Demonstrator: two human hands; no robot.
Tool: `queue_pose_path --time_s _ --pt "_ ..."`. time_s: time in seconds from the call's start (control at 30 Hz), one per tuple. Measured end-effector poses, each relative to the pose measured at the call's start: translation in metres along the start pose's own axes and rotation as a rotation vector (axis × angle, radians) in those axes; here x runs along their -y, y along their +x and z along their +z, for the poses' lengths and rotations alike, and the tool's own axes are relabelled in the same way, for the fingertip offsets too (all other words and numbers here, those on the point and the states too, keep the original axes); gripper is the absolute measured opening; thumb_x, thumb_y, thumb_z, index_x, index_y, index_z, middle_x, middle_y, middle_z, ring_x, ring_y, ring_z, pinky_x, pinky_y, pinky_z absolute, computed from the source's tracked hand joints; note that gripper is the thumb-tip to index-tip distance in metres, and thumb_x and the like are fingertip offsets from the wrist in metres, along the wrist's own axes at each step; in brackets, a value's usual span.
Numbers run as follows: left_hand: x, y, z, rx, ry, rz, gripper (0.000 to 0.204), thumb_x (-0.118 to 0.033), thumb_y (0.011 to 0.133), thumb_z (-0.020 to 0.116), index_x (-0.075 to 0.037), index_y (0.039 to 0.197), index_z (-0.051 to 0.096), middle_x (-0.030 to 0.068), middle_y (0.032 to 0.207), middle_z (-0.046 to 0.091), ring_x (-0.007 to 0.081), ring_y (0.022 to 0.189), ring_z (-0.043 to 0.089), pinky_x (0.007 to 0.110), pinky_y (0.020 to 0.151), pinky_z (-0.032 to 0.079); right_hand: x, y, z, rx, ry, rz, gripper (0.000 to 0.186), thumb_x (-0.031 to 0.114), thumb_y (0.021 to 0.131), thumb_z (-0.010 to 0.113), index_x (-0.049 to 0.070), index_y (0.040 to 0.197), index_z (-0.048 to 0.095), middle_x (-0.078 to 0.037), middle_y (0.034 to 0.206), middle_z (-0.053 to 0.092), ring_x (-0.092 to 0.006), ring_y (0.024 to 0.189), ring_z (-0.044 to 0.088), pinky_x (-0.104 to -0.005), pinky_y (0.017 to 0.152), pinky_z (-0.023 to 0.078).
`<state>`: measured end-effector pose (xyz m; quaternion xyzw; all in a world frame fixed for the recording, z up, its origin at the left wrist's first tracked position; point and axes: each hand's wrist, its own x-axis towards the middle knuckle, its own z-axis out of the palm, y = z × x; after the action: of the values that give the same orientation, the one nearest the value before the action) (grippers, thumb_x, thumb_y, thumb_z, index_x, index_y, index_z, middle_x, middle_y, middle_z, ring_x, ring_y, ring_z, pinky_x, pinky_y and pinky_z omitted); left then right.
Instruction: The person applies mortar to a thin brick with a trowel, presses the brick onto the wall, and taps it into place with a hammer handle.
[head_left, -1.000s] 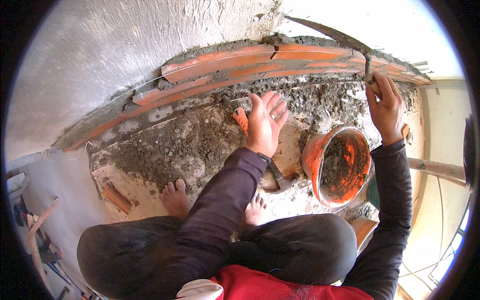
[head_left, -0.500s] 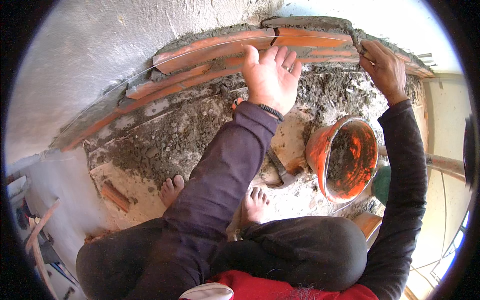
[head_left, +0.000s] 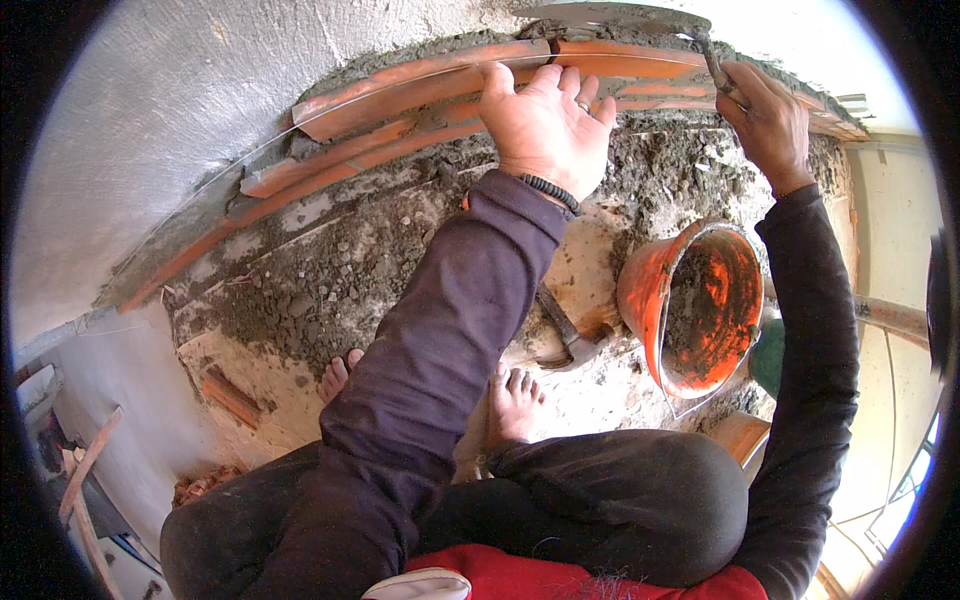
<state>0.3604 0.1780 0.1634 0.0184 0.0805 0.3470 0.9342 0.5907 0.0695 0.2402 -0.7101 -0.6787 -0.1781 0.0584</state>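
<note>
My right hand [head_left: 768, 122] grips the handle of a mortar-coated trowel [head_left: 620, 15], whose blade lies over the top of a low brick wall. Orange bricks [head_left: 420, 92] run along that wall in courses, with grey mortar [head_left: 420, 55] behind and on top of them. A thin string [head_left: 385, 80] stretches along the upper course. Palm up and fingers spread, my left hand [head_left: 550, 125] is at the front of the top course, by the joint between two bricks. Its fingertips look close to the brick face; whether they touch, I cannot tell.
An orange bucket [head_left: 690, 310] smeared with mortar stands right of centre, a green container [head_left: 768, 355] beside it. Between my feet and the bucket lies a hammer [head_left: 572, 335]. Loose rubble [head_left: 310, 290] covers the ground along the wall. A broken brick piece [head_left: 230, 398] lies at left.
My left hand has moved up toward the top course, palm still up. The trowel blade has shifted slightly up and left, still in my right hand.
</note>
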Motion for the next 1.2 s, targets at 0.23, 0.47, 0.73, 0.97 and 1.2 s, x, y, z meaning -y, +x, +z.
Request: queue_pose_path --time_s 0.23,0.47,0.73,0.97,1.2 --pt "-0.001 0.000 -0.004 -0.011 0.020 -0.009 0.094 -0.066 0.091 0.018 0.003 0.150 -0.009 0.0179 0.160 -0.004 0.0295 0.148 -0.007 0.045 0.120 0.000 0.002 0.000 0.003 -0.017 0.005 -0.016 0.031 0.020 0.082 0.069 0.014 0.112 0.062 -0.005 0.099 0.068 -0.0293 0.083 0.067 -0.0383 0.068 0.052" --pt "-0.001 0.000 -0.003 -0.014 0.025 -0.013 0.093 -0.065 0.092 0.018 0.002 0.150 -0.009 0.0181 0.160 -0.004 0.0291 0.148 -0.007 0.046 0.120 0.000 0.008 0.004 0.008 -0.098 0.070 -0.027 0.031 0.019 0.082 0.069 0.014 0.112 0.061 -0.007 0.094 0.067 -0.0315 0.081 0.066 -0.0394 0.066 0.051" --pt "-0.001 -0.003 -0.002 -0.032 0.035 -0.010 0.093 -0.066 0.092 0.017 0.001 0.150 -0.009 0.0178 0.160 -0.005 0.0289 0.149 -0.006 0.046 0.120 0.000 0.022 0.008 0.013 -0.107 0.144 -0.018 0.027 0.020 0.081 0.068 0.012 0.106 0.063 -0.009 0.091 0.067 -0.0333 0.078 0.064 -0.0405 0.066 0.051" --pt "0.000 0.001 -0.007 -0.014 0.042 -0.013 0.095 -0.068 0.091 0.018 0.001 0.150 -0.010 0.0177 0.160 -0.004 0.0293 0.149 -0.004 0.047 0.120 0.001 0.025 0.014 0.024 -0.095 0.133 -0.029 0.027 0.020 0.081 0.068 0.012 0.106 0.063 -0.009 0.090 0.067 -0.0330 0.077 0.065 -0.0401 0.065 0.051" --pt "-0.003 0.001 -0.009 -0.021 0.031 -0.018 0.096 -0.070 0.091 0.018 0.001 0.150 -0.009 0.0180 0.160 -0.004 0.0306 0.148 -0.004 0.047 0.120 0.001 0.029 0.022 0.033 -0.096 0.132 -0.026 0.027 0.020 0.080 0.068 0.013 0.107 0.063 -0.009 0.089 0.067 -0.0327 0.076 0.065 -0.0398 0.065 0.051"
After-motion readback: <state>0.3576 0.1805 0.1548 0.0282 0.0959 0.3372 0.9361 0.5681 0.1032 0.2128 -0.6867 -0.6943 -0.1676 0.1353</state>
